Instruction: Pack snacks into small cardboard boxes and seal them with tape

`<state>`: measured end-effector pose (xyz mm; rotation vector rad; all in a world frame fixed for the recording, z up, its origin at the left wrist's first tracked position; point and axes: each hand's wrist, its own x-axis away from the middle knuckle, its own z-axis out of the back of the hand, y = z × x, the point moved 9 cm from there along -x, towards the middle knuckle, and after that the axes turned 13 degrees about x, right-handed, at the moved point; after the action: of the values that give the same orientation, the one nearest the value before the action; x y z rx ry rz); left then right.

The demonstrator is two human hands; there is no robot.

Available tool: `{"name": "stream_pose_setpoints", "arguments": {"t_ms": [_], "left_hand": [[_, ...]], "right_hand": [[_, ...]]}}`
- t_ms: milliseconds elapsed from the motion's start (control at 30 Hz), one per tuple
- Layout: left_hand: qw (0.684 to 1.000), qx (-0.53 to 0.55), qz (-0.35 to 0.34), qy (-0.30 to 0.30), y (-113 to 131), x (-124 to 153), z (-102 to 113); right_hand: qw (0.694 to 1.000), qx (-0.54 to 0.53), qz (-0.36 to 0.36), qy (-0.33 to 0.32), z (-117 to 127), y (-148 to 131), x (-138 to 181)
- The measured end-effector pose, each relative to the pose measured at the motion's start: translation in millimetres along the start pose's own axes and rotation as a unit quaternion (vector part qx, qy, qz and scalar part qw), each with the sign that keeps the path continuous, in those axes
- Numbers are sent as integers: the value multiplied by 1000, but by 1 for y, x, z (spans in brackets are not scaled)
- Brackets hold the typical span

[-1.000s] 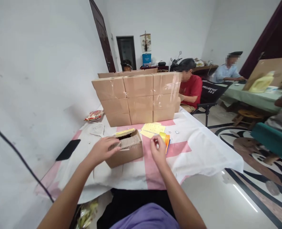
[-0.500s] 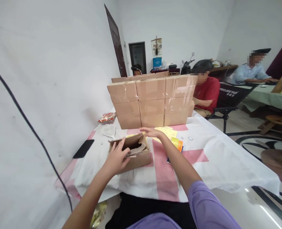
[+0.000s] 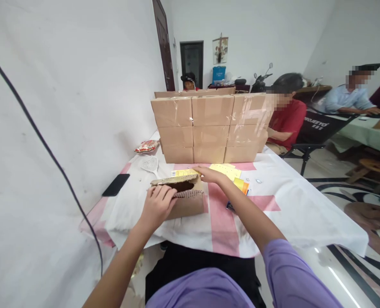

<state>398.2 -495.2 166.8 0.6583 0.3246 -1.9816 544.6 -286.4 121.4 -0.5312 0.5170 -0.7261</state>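
Note:
A small open cardboard box [image 3: 185,207] sits on the cloth-covered table in front of me, its torn, corrugated top flaps partly raised around a dark opening. My left hand [image 3: 159,203] lies over the box's left end, fingers bent together across the top edge and a flap. At the far right corner is my right hand [image 3: 209,174], its fingers stretched out leftward beside a flap; the thumb side is partly hidden. Behind the box lie yellow printed sheets [image 3: 225,172]. Beside my right forearm are a yellow and orange item [image 3: 241,185] and a dark blue object [image 3: 230,206].
A wall of taped cardboard boxes [image 3: 209,128] stands at the table's back. On the left are a black phone-like slab [image 3: 116,185], a white mesh scoop [image 3: 150,164] and a red-and-white packet [image 3: 146,146]. A person in red [image 3: 291,122] sits at the right; others sit farther back.
The view has tilted down slightly. My left fingers have closed together over the box's edge, the flaps stand lower over the opening, and my right hand has come down closer to the far corner.

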Motion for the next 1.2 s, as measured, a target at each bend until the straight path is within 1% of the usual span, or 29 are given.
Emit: {"name": "stream_pose_setpoints", "arguments": {"t_ms": [100, 167, 233, 300, 333, 367, 400, 433, 500, 533, 600, 700, 767, 833, 900, 1000, 1067, 1133, 1200], "left_hand": [[999, 22, -33, 14, 20, 15, 9], [999, 41, -33, 14, 29, 25, 10], [998, 52, -18, 10, 33, 33, 10], [998, 59, 2, 7, 32, 40, 12], [998, 62, 15, 7, 29, 42, 14], [997, 65, 32, 8, 23, 44, 17], [997, 65, 51, 7, 15, 45, 21], [996, 62, 70, -1, 7, 46, 23], [993, 54, 96, -41, -10, 44, 23], [991, 56, 101, -70, -18, 42, 21], [984, 73, 103, -129, -29, 38, 14], [974, 84, 104, -181, -39, 34, 3], [974, 78, 94, -193, -41, 33, -2], [976, 74, 77, -192, -45, 32, -8], [981, 68, 62, -171, -54, 32, -13], [992, 90, 30, -87, -75, 32, -13], [993, 110, 13, -30, -92, 37, -12], [992, 125, 13, 22, -108, 46, -8], [985, 149, 37, 72, -122, 57, -1]], "right_hand": [[995, 11, -28, 93, 25, 2, 22], [986, 12, -51, 160, 47, 2, 40], [974, -16, -56, 218, 71, -7, 59], [961, -84, -27, 263, 94, -28, 76], [954, -120, -5, 275, 103, -43, 84], [949, -150, 17, 277, 109, -59, 90], [949, -168, 35, 265, 112, -76, 95], [955, -169, 50, 239, 111, -93, 99], [971, -144, 74, 175, 99, -124, 103], [978, -117, 85, 148, 91, -136, 105], [987, -37, 106, 116, 75, -153, 109], [984, 65, 128, 107, 59, -162, 113], [982, 86, 131, 106, 53, -162, 114], [982, 95, 128, 106, 51, -162, 113], [981, 110, 126, 101, 49, -163, 112], [980, 136, 120, 87, 45, -161, 107], [979, 158, 107, 66, 39, -154, 103], [977, 189, 93, 34, 30, -144, 99], [970, 228, 85, 3, 19, -134, 96]]}}
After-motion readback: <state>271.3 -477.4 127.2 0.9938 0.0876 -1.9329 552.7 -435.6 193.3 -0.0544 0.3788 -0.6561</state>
